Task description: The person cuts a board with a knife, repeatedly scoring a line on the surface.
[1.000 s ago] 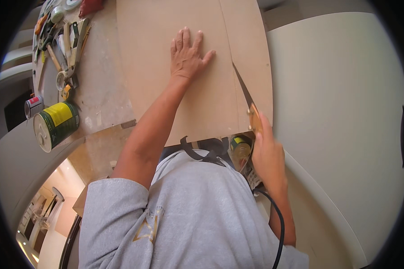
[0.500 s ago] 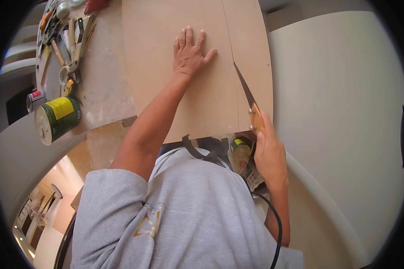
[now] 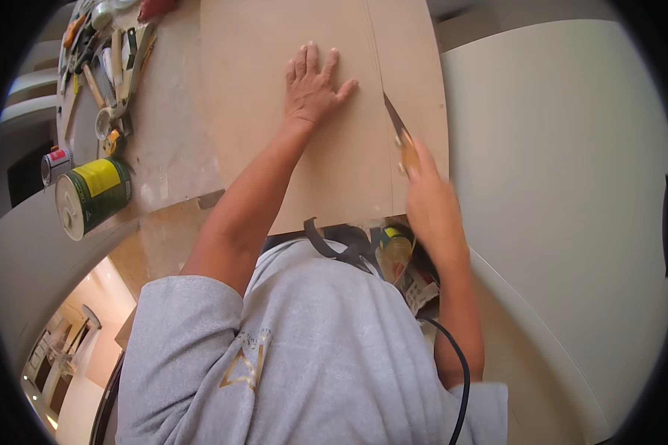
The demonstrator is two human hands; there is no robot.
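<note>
A light plywood board (image 3: 249,30) lies on the worktable, with a long thin line along its right part. My left hand (image 3: 314,89) rests flat on the board, fingers apart, left of the line. My right hand (image 3: 429,196), somewhat blurred, grips a handsaw (image 3: 407,152) by its light wooden handle. The saw's dark blade points away from me, its tip on the line, right of my left hand; whether it has cut through there, I cannot tell.
The worktable (image 3: 171,126) carries jumbled hand tools (image 3: 107,74), a green-and-yellow can (image 3: 93,196) and a smaller can (image 3: 56,167) at left. A large pale panel (image 3: 557,185) stands at right. Another can (image 3: 395,252) is below the board's front edge. A black cable (image 3: 460,360) hangs beside me.
My right hand and the saw have moved forward, away from me, along the line since half a second ago. My left hand stays about where it was on the board.
</note>
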